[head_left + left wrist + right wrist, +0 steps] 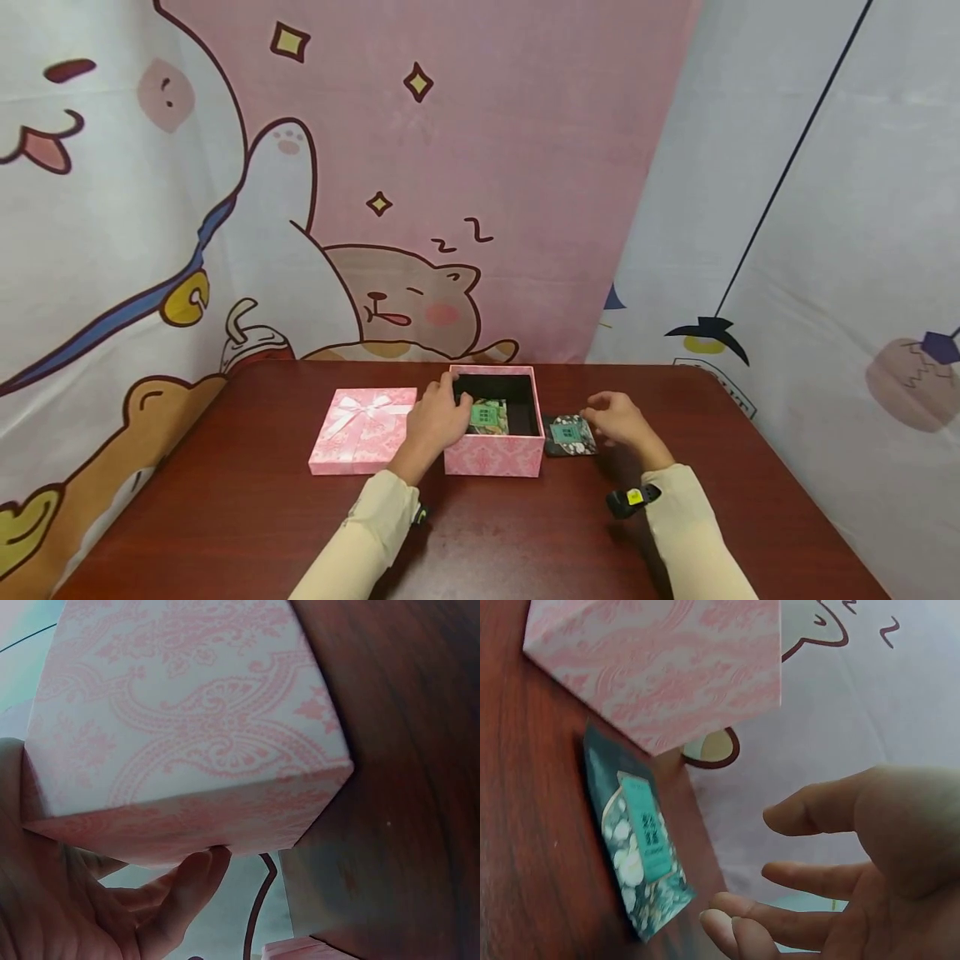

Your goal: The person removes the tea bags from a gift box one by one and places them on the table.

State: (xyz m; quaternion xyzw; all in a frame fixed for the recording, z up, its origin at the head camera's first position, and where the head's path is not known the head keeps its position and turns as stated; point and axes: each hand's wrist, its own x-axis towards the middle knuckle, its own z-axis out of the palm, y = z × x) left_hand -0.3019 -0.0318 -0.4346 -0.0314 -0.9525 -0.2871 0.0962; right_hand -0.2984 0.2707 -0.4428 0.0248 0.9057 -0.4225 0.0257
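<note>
A pink patterned gift box (492, 455) stands uncovered on the table, its dark inside showing. Inside it lies a packet with a green label (487, 416). My left hand (437, 414) grips the box's left wall, the thumb over the rim and the fingers outside; in the left wrist view a fingertip (199, 874) touches the side of the box. Right of the box, a dark floral packet with a teal label (641, 836) lies flat on the table. My right hand (618, 419) hovers at its right edge, fingers loosely bent and apart, holding nothing.
The pink lid with a white ribbon bow (360, 432) lies left of the box. Everything stands on a dark red-brown wooden table (247, 517). A cartoon-printed cloth (517, 167) hangs behind the table's far edge.
</note>
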